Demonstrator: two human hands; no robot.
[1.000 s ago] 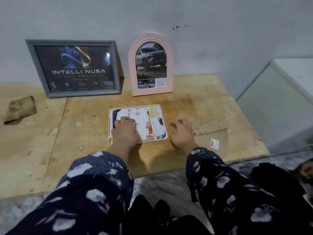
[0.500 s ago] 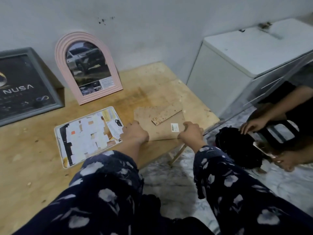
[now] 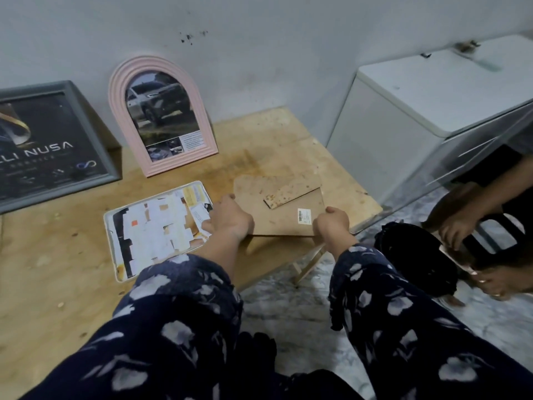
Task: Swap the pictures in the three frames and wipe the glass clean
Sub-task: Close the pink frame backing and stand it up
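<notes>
Both of my hands are clamped on the brown backing board (image 3: 284, 210) at the right of the worktop (image 3: 57, 255) — left hand (image 3: 230, 219) curled over its left edge, right hand (image 3: 331, 223) gripping its near right corner beside the barcode sticker (image 3: 302, 216). The board's near edge sits raised off the wood, a shadow showing beneath it, and its fold-out stand flap (image 3: 291, 193) faces up. Just left of it lies the white frame (image 3: 157, 229), flat, with a collage of pale paper scraps showing inside — touching or nearly touching my left hand. Against the far wall lean the pink arched frame (image 3: 163, 116), holding a car picture, and the grey frame (image 3: 52, 145) at far left, both apparently untouched.

I judge the step to be lifting the backing and carrying it left onto the white frame to close it. To do it well I would keep the board level, hold it by the edges only, square its corners to the frame's rounded opening before lowering, and seat it without sliding, so the loose paper beneath does not shift. The flap should stay outward. Another person's hands show at far right, on the floor, well apart from the work
</notes>
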